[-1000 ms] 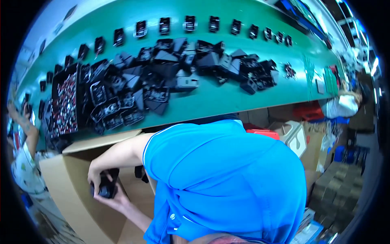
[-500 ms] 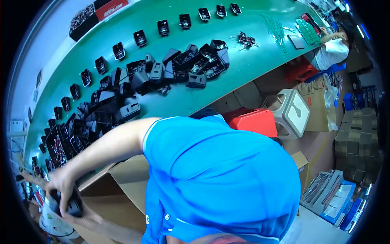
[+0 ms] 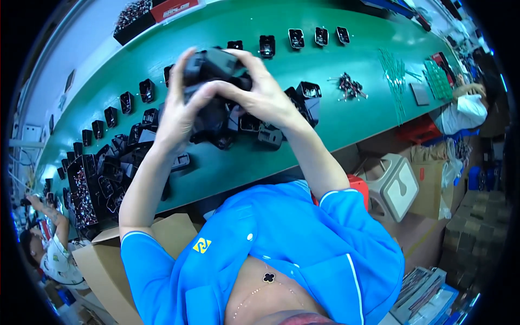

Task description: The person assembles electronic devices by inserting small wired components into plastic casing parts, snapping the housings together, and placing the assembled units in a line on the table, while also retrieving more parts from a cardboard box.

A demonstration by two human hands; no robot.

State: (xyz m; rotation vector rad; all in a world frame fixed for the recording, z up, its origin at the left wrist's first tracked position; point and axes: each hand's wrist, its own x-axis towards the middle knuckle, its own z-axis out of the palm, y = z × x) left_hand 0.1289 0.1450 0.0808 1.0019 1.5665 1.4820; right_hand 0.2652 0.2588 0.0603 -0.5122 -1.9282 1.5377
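Black plastic housings (image 3: 214, 65) are held up over the green table (image 3: 244, 170), gripped between my two hands. My left hand (image 3: 180, 111) is closed on their left side, its thumb along the near edge. From the right, my right hand (image 3: 260, 95) wraps them, fingers over the far side and thumb meeting the left one. Motion blurs them, and I cannot tell how many pieces there are. Below and behind my hands lies a heap of similar black housings (image 3: 271, 135), partly hidden by my arms.
A row of open housings (image 3: 267, 47) runs along the table's far side. A bin of small wired parts (image 3: 82, 195) stands at left, above an open cardboard box (image 3: 103, 271). Loose wired parts (image 3: 351, 86) and green strands (image 3: 394, 76) lie to the right. Co-workers sit at both ends.
My hands have moved from the lower left, by the cardboard box, up and right over the table. My body has turned from the left to face the table. Both hands held a black housing earlier too.
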